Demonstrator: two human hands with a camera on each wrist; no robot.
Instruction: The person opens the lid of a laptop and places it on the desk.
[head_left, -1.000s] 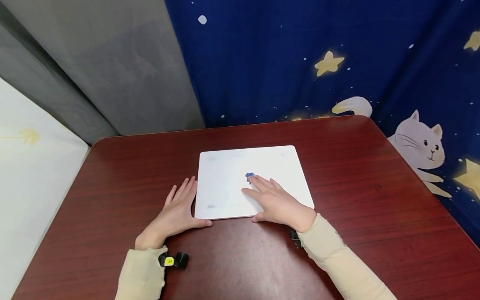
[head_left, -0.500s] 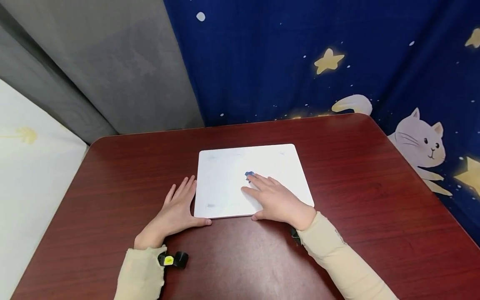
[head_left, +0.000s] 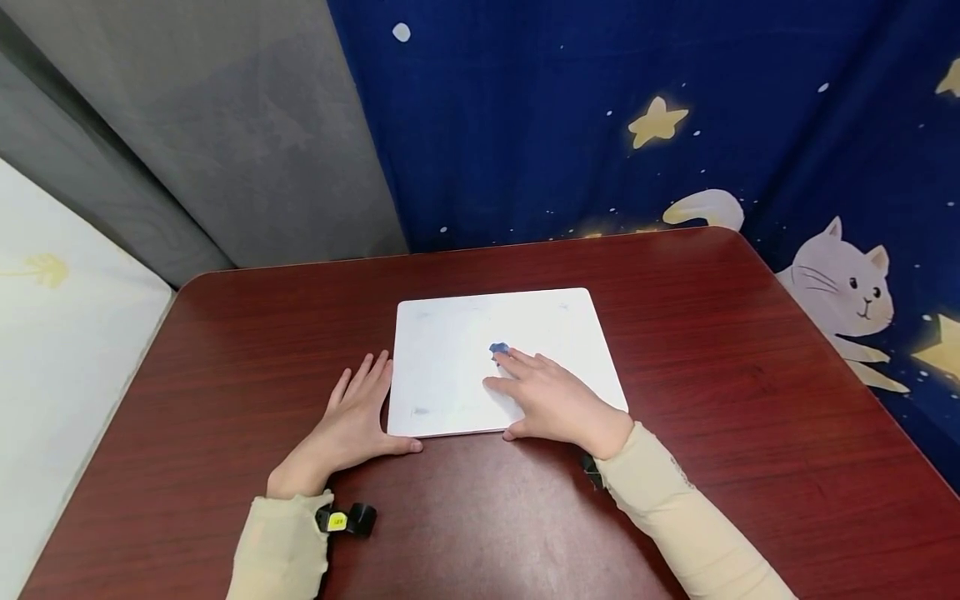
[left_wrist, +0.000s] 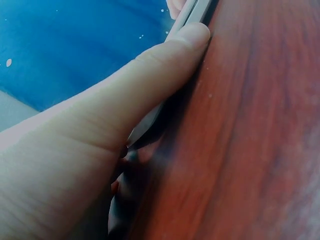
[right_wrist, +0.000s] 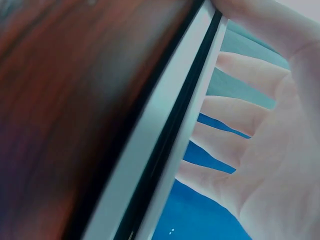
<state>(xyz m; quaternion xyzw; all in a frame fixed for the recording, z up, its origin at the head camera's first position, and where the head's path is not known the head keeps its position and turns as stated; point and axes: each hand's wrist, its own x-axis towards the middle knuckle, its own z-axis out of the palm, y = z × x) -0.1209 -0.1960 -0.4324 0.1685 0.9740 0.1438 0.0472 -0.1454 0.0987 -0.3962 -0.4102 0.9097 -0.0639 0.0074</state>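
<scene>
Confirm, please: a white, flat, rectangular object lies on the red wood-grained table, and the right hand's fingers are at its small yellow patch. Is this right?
The colour is wrong: the small patch by the right hand is blue, as the head view shows. The rest stands.

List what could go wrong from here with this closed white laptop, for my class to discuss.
Pinching: the right hand has its thumb at the laptop's near edge, where the right wrist view shows a dark gap; the thumb might get caught if the gap opens and closes.

Sliding: the laptop lies flat on a glossy table, and the left hand is only at its left side and near corner, so an uneven push could skew it.
</scene>
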